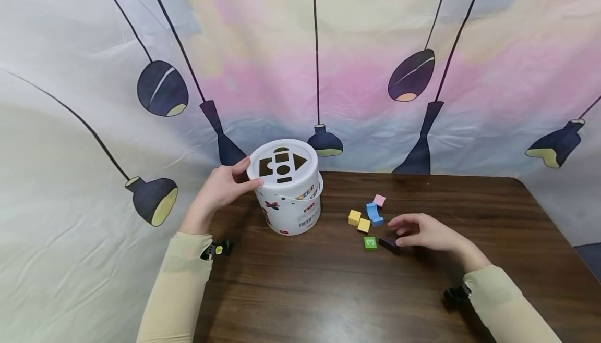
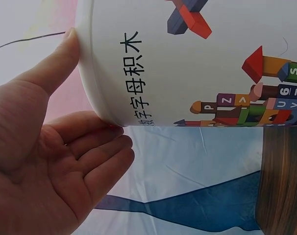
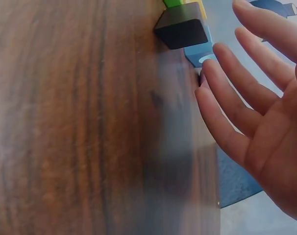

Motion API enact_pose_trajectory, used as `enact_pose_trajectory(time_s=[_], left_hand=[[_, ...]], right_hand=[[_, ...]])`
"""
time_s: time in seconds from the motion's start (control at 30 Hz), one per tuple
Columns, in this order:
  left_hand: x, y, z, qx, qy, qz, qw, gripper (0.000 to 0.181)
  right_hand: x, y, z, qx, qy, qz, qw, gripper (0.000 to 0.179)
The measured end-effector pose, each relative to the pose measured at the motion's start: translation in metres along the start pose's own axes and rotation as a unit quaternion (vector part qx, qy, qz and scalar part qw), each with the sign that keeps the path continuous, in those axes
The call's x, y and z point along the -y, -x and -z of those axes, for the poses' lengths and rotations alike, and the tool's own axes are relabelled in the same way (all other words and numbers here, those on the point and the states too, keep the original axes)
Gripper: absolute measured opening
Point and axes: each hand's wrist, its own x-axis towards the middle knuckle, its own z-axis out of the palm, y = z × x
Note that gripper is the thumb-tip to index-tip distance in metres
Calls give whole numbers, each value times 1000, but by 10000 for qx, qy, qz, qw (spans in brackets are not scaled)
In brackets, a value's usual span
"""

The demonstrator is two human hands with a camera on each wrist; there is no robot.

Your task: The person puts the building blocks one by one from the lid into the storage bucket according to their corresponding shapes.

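A white lidded bucket (image 1: 291, 207) with shape-cut holes in its lid (image 1: 295, 166) stands upright on the table. My left hand (image 1: 225, 185) holds the lid's left edge, thumb and fingers spread along the rim; the left wrist view shows this hand (image 2: 65, 142) against the printed bucket wall (image 2: 197, 73). Over on the right, my right hand (image 1: 424, 234) hovers by a black block (image 1: 389, 245), fingers parted. In the right wrist view, a gap shows between the fingers (image 3: 232, 105) and the black block (image 3: 183, 29).
Left of the right hand lie a green block marked 3 (image 1: 370, 243), two yellow blocks (image 1: 355, 217), a curved blue block (image 1: 374, 215) and a pink block (image 1: 379, 200). The brown wooden table (image 1: 300, 285) ends at a painted cloth backdrop (image 1: 366, 98). The bucket's handle (image 1: 321, 186) hangs down.
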Motion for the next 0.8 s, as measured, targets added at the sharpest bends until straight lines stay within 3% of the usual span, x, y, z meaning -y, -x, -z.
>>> enact_pose_trajectory(time_s=[0.23, 0.8], left_hand=[[-1, 1, 2, 6, -65, 25, 10000, 87], [-2, 1, 2, 7, -111, 23, 9999, 87]], right_hand=[[-6, 5, -4, 367, -260, -29, 9990, 57], [-7, 2, -15, 321, 267, -58, 9991, 53]])
